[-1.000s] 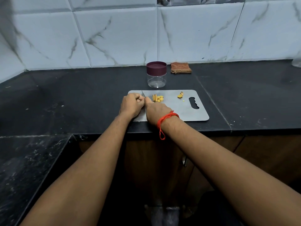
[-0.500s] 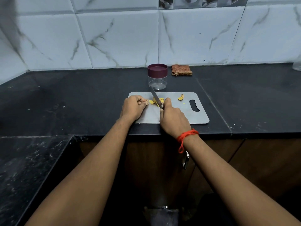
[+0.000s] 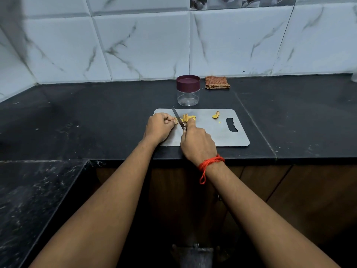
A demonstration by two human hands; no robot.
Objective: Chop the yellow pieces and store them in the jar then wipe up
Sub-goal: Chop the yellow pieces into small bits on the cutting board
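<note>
- The black tabletop [image 3: 96, 117] carries everything. Both hands work near its front edge.
- The grey chopping board [image 3: 222, 136] lies flat under both hands, with its handle slot well to the right of the fingers.
- The right hand [image 3: 199, 144] is clamped round the handle of the knife [image 3: 178, 118], its forefinger laid forward along the top.
- The left hand [image 3: 159, 127] is curled. Its fingers [image 3: 168, 119] are pinched together on an uncut piece [image 3: 176, 121], just left of the blade.
- The jar [image 3: 188, 93] stands on the tabletop just beyond the board, straight past the fingers. Its maroon lid [image 3: 188, 82] is on and it looks empty.
- The folded cloth [image 3: 217, 82] lies beyond the fingers and to their right, just beside the jar.
- The knife blade slants away and to the left between the two sets of fingers. Whether its edge touches the board cannot be told.
- The yellow pieces [image 3: 188, 118] already sliced sit in a small heap just beyond the right forefinger, right of the blade.
- A few scraps [image 3: 216, 115] lie apart, further right of the fingers.
- Chopping appears to be the step in hand. Storing and wiping look not yet begun.
- The next move likely calls for a clean downward cut close to the left fingertips, which should be kept tucked back from the edge.
</note>
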